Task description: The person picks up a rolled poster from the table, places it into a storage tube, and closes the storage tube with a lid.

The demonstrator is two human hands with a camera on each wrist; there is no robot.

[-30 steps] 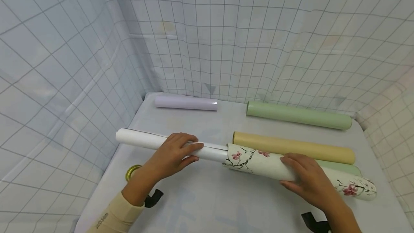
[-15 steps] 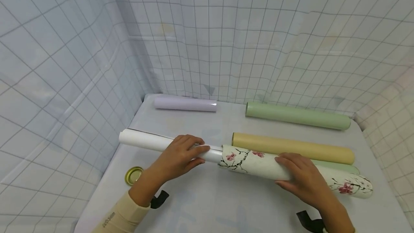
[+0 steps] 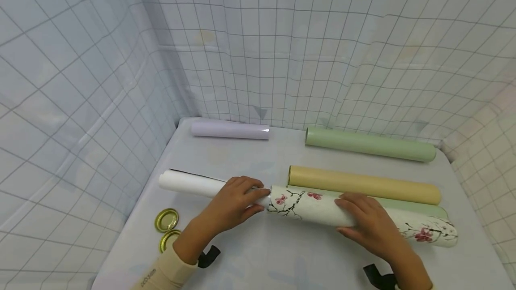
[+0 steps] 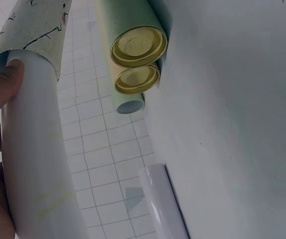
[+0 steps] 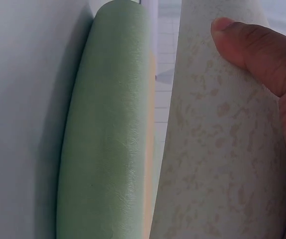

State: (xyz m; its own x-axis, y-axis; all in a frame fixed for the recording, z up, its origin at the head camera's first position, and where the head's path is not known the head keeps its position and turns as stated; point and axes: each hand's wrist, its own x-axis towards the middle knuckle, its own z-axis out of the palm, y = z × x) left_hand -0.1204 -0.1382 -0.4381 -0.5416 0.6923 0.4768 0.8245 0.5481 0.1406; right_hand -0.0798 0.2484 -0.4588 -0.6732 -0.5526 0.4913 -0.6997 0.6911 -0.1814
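My left hand (image 3: pixel 234 205) grips a white paper roll (image 3: pixel 189 184), close to the open end of a cream tube printed with blossom branches (image 3: pixel 308 209). The roll's right end is inside that tube, hidden from sight. In the left wrist view the thumb presses on the white roll (image 4: pixel 38 144) just at the tube's rim (image 4: pixel 38 37). Farther right, my right hand (image 3: pixel 368 223) holds the blossom tube around its middle. The right wrist view shows that thumb lying along the tube's mottled surface (image 5: pixel 217 124).
Behind the blossom tube lie a green tube (image 3: pixel 415 206) and a yellow tube (image 3: pixel 363 183). Another green tube (image 3: pixel 371 144) and a lilac roll (image 3: pixel 230 130) lie at the back. Two gold lids (image 3: pixel 166 220) sit on the white table (image 3: pixel 282 263) at left. Grid-patterned curtains (image 3: pixel 302 48) surround it.
The white roll has slid rightward, deeper into the blossom tube, with my left hand moving along with it. The blossom tube and right hand have shifted slightly left. A second gold lid has come into view.
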